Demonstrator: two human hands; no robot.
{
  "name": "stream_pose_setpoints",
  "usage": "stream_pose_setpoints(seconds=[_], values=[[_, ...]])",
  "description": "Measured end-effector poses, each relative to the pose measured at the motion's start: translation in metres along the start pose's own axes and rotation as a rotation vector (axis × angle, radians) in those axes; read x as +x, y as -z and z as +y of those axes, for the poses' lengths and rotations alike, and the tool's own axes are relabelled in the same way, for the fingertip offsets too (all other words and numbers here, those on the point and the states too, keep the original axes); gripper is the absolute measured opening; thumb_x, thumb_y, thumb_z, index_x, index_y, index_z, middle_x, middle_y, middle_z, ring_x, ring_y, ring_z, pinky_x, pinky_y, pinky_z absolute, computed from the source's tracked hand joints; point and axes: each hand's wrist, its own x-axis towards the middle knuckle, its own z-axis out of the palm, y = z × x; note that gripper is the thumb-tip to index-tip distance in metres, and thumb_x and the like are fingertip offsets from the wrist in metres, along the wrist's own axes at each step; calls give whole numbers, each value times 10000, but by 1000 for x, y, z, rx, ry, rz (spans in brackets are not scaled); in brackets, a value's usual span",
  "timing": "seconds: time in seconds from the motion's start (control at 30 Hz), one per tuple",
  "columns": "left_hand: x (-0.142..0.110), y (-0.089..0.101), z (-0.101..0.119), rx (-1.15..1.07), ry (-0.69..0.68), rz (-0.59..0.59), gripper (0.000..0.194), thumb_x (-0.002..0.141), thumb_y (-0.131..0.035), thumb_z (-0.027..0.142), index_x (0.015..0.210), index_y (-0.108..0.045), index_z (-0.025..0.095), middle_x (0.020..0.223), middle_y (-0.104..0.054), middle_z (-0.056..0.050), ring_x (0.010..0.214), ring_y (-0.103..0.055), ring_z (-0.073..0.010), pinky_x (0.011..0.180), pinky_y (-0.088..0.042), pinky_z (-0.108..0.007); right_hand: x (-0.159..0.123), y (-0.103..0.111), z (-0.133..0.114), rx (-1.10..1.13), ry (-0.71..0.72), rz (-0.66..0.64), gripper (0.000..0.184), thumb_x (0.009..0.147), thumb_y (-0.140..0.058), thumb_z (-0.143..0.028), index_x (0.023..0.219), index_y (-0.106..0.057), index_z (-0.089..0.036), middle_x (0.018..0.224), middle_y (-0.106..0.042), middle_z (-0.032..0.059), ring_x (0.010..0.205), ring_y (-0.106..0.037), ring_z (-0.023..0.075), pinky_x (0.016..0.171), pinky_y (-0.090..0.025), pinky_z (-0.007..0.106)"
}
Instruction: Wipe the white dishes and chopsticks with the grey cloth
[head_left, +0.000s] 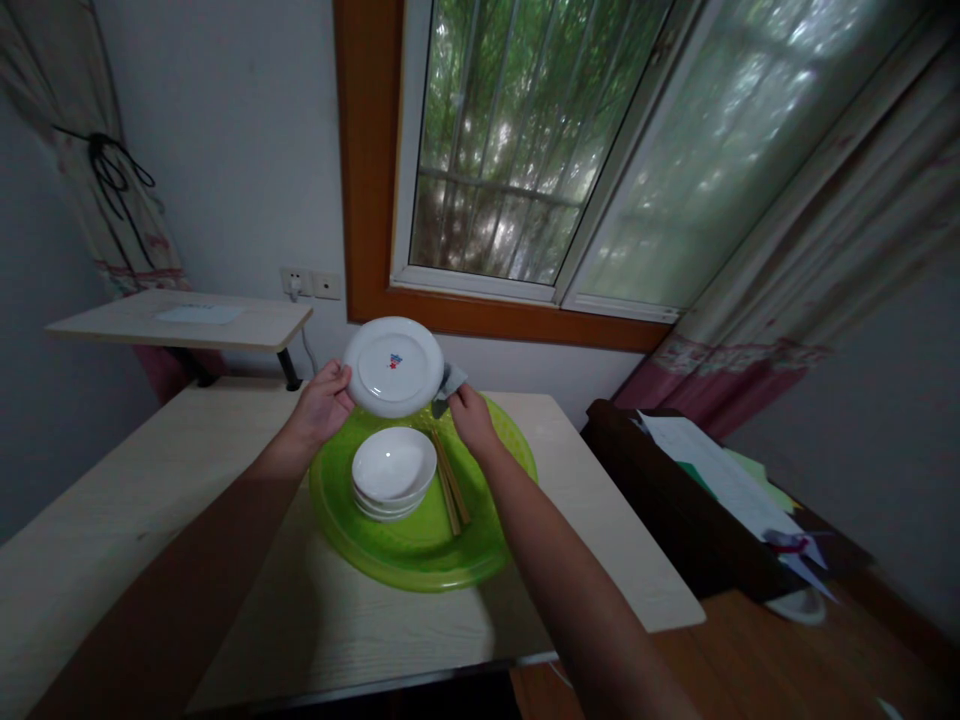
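Observation:
My left hand grips the left rim of a white plate, held upright with its underside and a small printed mark facing me. At the plate's right edge my right hand pinches a grey cloth against it. Below both hands lies a round green tray on the light wooden table. A stack of white bowls sits in the tray, with wooden chopsticks lying beside them to the right.
A small side table with a paper stands at the back left under a wall socket. A barred window is straight ahead, curtains either side. A dark cabinet with papers sits to the right.

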Motion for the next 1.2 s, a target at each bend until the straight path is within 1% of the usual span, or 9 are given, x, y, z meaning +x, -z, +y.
stream_pose_setpoints(seconds=[0.1,0.17,0.3,0.43,0.6,0.77,0.9,1.03,1.2], values=[[-2,-4,0,18,16,-31,166,780,-748,181,858,-601,177,920,-686,-6,825,-644,-102,777,-538,-208,-1,-1,1,87,-28,4,316,927,-475,-435,900,-663,-182,818,-703,13,761,-613,173,731,-511,285],[-2,-5,0,32,18,-31,173,783,-746,182,869,-595,183,952,-689,-17,862,-646,-118,815,-537,-225,-1,-2,0,181,-64,9,365,903,-530,-525,910,-655,-182,817,-689,7,753,-601,166,712,-503,274],[-2,-7,-2,38,32,-58,216,769,-766,188,900,-595,188,993,-685,-29,902,-642,-130,843,-535,-241,1,-4,2,283,-136,28,428,818,-643,-583,965,-653,-182,864,-695,16,785,-617,172,740,-527,290],[-1,-6,-6,69,51,-91,265,748,-794,204,914,-587,191,945,-663,-13,877,-635,-122,813,-536,-239,3,-4,5,358,-157,52,475,776,-703,-561,1052,-640,-180,999,-724,57,895,-661,204,841,-557,361],[3,-1,-13,182,79,-73,294,752,-802,241,968,-607,202,929,-650,-8,874,-631,-131,779,-540,-247,5,-2,4,475,-84,69,517,773,-727,-503,1158,-596,-185,1189,-703,106,1065,-657,239,971,-526,439],[3,-2,-16,279,99,-34,307,754,-798,292,987,-621,200,1000,-654,-29,944,-641,-162,811,-540,-294,5,-1,3,495,-66,65,527,776,-731,-481,1186,-577,-190,1205,-696,109,1082,-652,242,990,-514,451],[3,-5,-17,333,141,-22,279,774,-780,292,992,-630,202,1020,-669,-53,1004,-649,-191,855,-541,-323,6,1,3,506,-91,84,526,750,-749,-455,1176,-585,-194,1188,-698,96,1067,-655,232,989,-512,442],[4,-4,-20,361,164,-20,269,778,-779,303,983,-639,198,1063,-678,-77,1031,-651,-209,869,-546,-334,8,3,1,600,-86,49,449,734,-766,-376,1117,-614,-197,1131,-713,74,1028,-670,209,976,-519,398],[2,-5,-22,392,193,-38,345,753,-802,342,1015,-641,186,1117,-669,-91,1054,-643,-221,879,-548,-335,11,7,0,751,-71,-3,401,707,-790,-317,1060,-638,-205,1092,-730,49,988,-676,198,966,-521,367]])
